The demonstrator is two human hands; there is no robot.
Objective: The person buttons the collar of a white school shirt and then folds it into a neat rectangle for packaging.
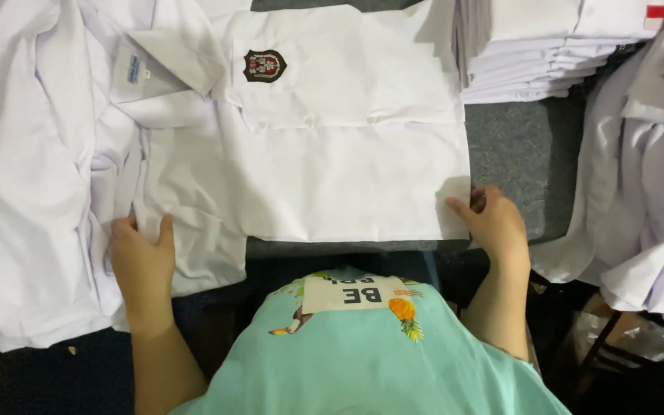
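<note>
A white shirt [332,161] with a dark embroidered badge [264,65] on its chest pocket lies spread flat on the grey table [516,154] in front of me. My left hand [141,257] presses flat on the shirt's lower left part, fingers together. At the shirt's lower right corner, my right hand [493,223] pinches the hem between thumb and fingers. The shirt's collar [167,73] sits at the upper left.
A neat stack of folded white shirts [539,54] stands at the back right. Loose white shirts [647,169] hang in a heap at the right, and more white cloth [17,169] is piled at the left. My turquoise printed top [363,353] fills the bottom.
</note>
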